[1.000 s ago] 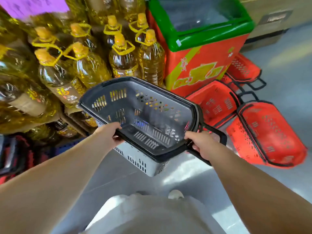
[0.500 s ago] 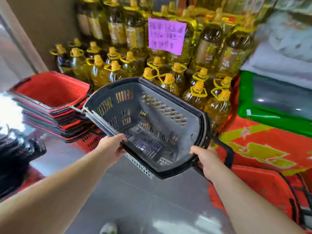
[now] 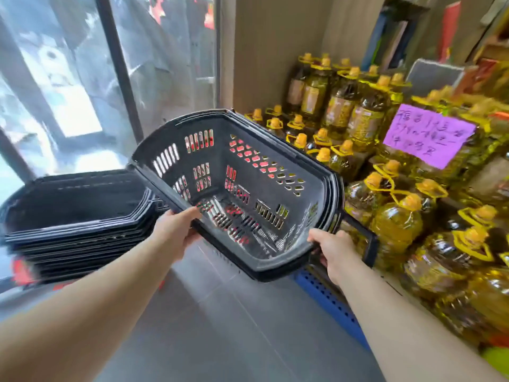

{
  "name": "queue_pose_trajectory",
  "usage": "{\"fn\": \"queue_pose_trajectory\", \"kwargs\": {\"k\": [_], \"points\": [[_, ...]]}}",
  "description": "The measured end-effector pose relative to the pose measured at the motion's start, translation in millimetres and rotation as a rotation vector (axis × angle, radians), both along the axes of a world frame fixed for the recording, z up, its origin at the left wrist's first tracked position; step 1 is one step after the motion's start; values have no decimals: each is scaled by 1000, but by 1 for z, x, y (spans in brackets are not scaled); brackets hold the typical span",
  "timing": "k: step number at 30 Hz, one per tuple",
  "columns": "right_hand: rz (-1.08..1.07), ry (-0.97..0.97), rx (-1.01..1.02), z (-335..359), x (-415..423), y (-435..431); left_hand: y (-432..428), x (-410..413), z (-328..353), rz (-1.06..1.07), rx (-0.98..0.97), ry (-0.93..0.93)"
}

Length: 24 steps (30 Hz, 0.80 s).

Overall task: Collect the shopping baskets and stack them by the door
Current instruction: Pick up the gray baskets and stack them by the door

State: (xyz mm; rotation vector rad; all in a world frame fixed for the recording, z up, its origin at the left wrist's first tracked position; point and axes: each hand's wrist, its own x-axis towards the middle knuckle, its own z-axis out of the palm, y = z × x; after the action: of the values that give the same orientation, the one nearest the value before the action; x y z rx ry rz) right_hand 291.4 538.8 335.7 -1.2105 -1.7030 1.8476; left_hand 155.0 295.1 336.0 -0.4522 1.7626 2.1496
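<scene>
Head view shows a dark grey basket (image 3: 248,194) held in the air at the centre, tilted with its open side toward the camera. The left hand (image 3: 176,232) grips its near rim at 8 o'clock, thumb on top. The right hand (image 3: 334,250) is curled around the rim at 4 o'clock, by the black handle. A stack of black baskets (image 3: 77,210) stands at 9 o'clock, near the glass door (image 3: 82,78). Oil bottles (image 3: 396,224) fill the 3 o'clock side.

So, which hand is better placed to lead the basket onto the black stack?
Left, probably. The left hand grips the basket rim nearest the black stack; the right hand holds the handle end, beside the oil bottles.
</scene>
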Motion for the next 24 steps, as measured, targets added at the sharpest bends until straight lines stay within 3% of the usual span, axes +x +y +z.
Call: {"fn": "queue_pose_trajectory", "kwargs": {"k": [13, 24], "points": [[390, 98, 205, 35, -215, -187, -225, -119, 24, 306, 135, 11], [672, -5, 346, 61, -368, -238, -280, -191, -5, 471, 183, -38]]}}
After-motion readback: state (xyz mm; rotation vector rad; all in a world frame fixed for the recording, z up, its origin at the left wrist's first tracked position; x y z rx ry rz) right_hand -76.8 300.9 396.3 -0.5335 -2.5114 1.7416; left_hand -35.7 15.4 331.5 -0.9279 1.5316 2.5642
